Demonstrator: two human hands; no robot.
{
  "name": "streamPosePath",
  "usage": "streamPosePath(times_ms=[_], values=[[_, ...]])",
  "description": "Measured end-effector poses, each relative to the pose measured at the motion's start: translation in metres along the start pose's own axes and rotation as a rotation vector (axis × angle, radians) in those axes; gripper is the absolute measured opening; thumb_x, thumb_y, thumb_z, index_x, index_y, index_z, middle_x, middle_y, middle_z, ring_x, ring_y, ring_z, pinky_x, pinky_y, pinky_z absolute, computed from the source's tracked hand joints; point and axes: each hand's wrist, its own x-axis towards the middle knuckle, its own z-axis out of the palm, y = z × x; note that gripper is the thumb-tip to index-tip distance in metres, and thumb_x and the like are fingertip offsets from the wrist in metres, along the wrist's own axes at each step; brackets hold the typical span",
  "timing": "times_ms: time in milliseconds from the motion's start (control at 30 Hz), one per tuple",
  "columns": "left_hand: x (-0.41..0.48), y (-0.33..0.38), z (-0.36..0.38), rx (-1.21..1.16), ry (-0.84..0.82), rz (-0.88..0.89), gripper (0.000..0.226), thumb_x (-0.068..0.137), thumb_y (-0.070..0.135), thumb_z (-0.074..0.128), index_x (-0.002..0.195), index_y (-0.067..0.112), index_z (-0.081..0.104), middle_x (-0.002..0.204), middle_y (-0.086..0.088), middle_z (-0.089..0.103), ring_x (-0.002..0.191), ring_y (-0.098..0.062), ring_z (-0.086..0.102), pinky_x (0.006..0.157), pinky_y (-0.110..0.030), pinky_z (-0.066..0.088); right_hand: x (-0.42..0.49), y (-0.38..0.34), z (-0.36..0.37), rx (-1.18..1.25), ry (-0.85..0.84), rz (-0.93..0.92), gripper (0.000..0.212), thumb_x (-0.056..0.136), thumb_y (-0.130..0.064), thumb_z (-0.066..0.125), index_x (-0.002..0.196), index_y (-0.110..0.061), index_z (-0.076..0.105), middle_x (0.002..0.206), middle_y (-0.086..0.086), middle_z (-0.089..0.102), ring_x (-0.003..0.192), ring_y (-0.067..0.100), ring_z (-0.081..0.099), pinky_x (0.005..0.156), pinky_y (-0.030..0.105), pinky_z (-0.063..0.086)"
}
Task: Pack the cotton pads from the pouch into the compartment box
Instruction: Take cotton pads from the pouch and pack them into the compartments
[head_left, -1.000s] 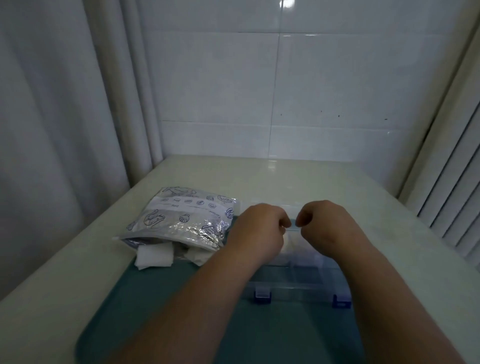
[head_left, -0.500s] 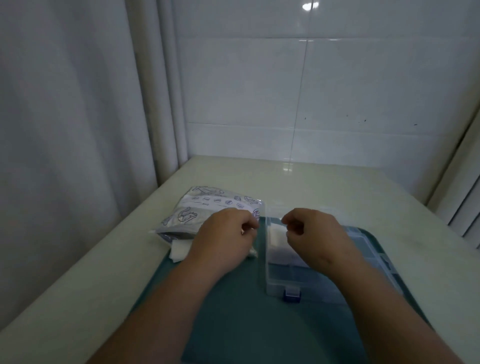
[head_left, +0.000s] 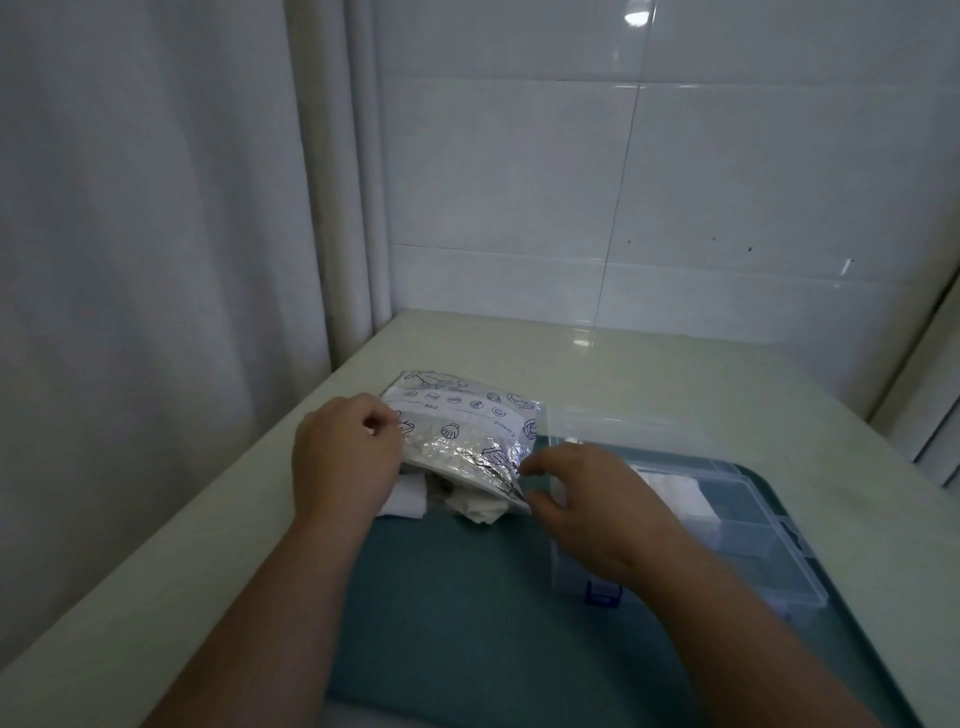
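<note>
Teal mat (head_left: 467, 613) nearest. R hand (head_left: 587, 501) pinches pouch (head_left: 462, 434) at its 4 o'clock corner; L hand (head_left: 345, 457) grips its 9 o'clock edge. Cotton pads (head_left: 470, 503) spill at 6. Compartment box (head_left: 774, 566), lid up, at 3, w/ pads inside.

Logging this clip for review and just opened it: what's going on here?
A person is working bare-handed at a table. The left hand holds the left edge of a foil zip pouch, and the right hand pinches its near right corner. White cotton pads spill from the pouch's mouth onto a teal mat. The clear compartment box sits open on the right, with some pads already inside.
</note>
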Motion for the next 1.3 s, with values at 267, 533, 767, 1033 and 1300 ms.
streamPosePath(times_ms=[267, 533, 767, 1033, 1300], values=[[0.017, -0.019, 0.009, 0.048, -0.183, -0.214, 0.041, 0.094, 0.038, 0.049, 0.131, 0.021, 0.055, 0.132, -0.008, 0.059, 0.117, -0.03, 0.054, 0.097, -0.039, 0.043, 0.003, 0.003, 0.01, -0.171, -0.144, -0.04, 0.036, 0.099, -0.035, 0.033, 0.127, -0.036, 0.056, 0.128, -0.009, 0.056, 0.132, 0.009, 0.035, 0.117, 0.049, 0.009], [0.02, -0.02, 0.009, 0.213, -0.287, -0.18, 0.039, 0.09, 0.049, 0.05, 0.077, 0.016, 0.066, 0.075, -0.002, 0.064, 0.07, -0.021, 0.059, 0.061, -0.031, 0.043, 0.001, 0.002, 0.009, -0.124, -0.168, -0.029, 0.033, 0.097, -0.035, 0.036, 0.114, -0.035, 0.065, 0.115, -0.01, 0.059, 0.131, 0.01, 0.035, 0.116, 0.05, 0.012], [0.022, -0.017, 0.012, -0.113, -0.192, -0.16, 0.012, 0.094, 0.024, 0.049, 0.089, 0.017, 0.058, 0.085, -0.004, 0.064, 0.074, -0.025, 0.062, 0.068, -0.042, 0.055, 0.0, 0.002, -0.001, 0.157, 0.07, 0.076, 0.029, 0.095, -0.034, 0.051, 0.123, -0.029, 0.061, 0.121, -0.007, 0.064, 0.107, 0.014, 0.058, 0.092, 0.026, 0.041], [0.022, -0.013, 0.012, -0.43, -0.035, -0.201, 0.007, 0.091, 0.019, 0.056, 0.09, 0.025, 0.055, 0.087, -0.003, 0.066, 0.073, -0.023, 0.065, 0.059, -0.037, 0.054, 0.011, 0.007, -0.008, 0.517, 0.203, 0.203, 0.041, 0.09, -0.029, 0.063, 0.13, -0.022, 0.056, 0.119, -0.005, 0.066, 0.099, 0.009, 0.062, 0.09, 0.025, 0.047], [0.02, -0.008, 0.013, -0.543, -0.034, -0.204, 0.01, 0.094, 0.017, 0.058, 0.103, 0.013, 0.057, 0.096, -0.007, 0.065, 0.073, -0.017, 0.061, 0.046, -0.026, 0.046, 0.041, 0.001, -0.012, 0.671, -0.089, 0.386, 0.079, 0.081, -0.064, 0.059, 0.139, -0.013, 0.045, 0.128, 0.012, 0.058, 0.083, 0.018, 0.064, 0.065, 0.028, 0.048]])
